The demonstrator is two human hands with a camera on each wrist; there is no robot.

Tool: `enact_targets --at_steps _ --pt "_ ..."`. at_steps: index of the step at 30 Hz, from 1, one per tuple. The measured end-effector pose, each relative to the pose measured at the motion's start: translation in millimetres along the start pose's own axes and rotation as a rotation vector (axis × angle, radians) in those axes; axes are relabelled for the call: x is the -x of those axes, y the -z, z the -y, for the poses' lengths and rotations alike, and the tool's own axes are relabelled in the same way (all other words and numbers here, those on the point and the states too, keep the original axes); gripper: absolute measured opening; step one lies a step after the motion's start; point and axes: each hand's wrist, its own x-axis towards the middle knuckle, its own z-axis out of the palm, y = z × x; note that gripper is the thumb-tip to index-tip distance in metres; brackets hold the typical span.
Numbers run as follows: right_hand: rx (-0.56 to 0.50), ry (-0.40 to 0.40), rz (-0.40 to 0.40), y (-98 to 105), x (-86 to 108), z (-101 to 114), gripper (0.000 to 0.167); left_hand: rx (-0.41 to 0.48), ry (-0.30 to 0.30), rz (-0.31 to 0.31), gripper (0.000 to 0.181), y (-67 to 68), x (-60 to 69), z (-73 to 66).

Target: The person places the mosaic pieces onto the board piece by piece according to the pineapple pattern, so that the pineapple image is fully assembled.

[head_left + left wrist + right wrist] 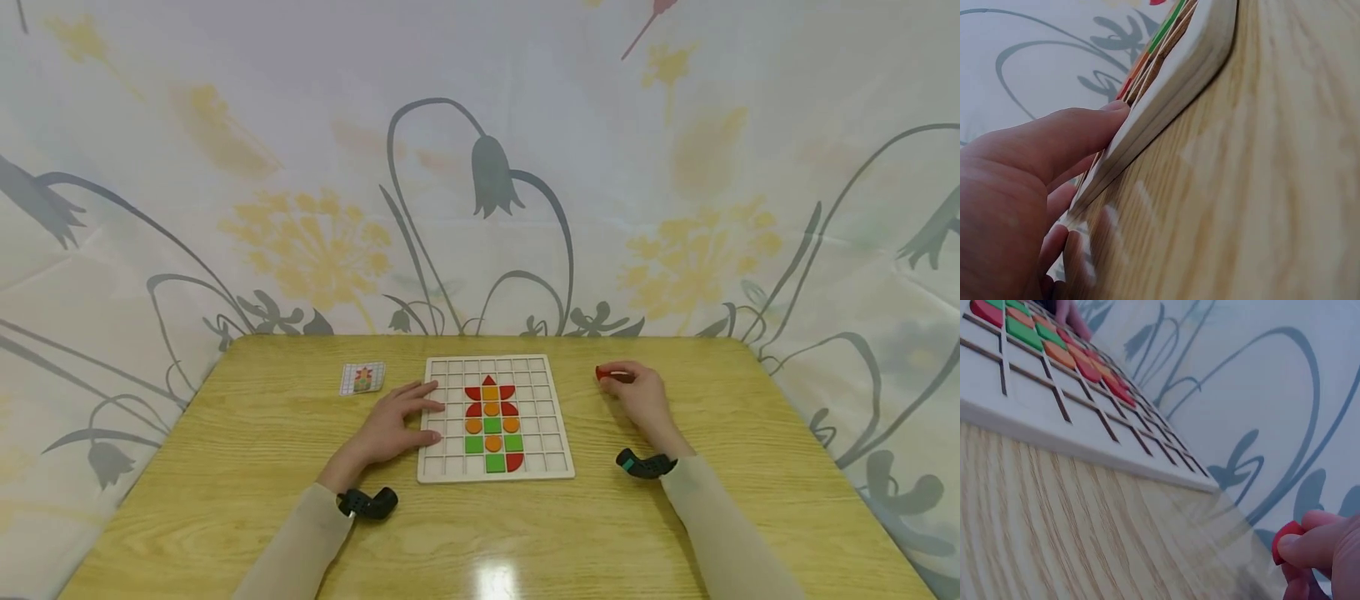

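Observation:
A white grid board (555, 450) lies on the table, its middle cells filled with red, orange and green pieces. My left hand (393, 423) rests on the board's left edge with fingers spread; in the left wrist view the thumb (1094, 128) touches the rim. Off to the right of the board, my right hand (641, 398) pinches a red piece (602, 374) between thumb and fingers. The right wrist view shows this red piece (1284, 540) with a curved edge, partly covered by the fingers. Lowest in the pattern sit a green square (496, 463) and a red rounded piece (514, 462).
Left of the board, beyond the left hand, lies a small card (363, 378) printed with a similar coloured pattern on a grid. The wooden table (225, 467) ends at a flower-patterned curtain (480, 250) behind. Each wrist wears a black band with a camera.

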Motion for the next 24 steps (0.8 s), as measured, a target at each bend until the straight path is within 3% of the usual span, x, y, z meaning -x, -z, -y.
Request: enact_targets --at_steps 7,18,24 --pt "-0.126 0.036 0.185 -14 12.2 25 0.034 -0.006 0.002 -0.004 0.043 -0.7 0.2 1.3" --pt "-0.113 0.103 0.374 -52 40.4 59 0.031 -0.014 0.004 -0.001 0.043 -0.4 1.0 0.8" --pt "-0.054 0.197 0.445 -74 52.3 71 0.017 -0.013 -0.009 -0.008 0.043 -1.0 0.2 2.3"
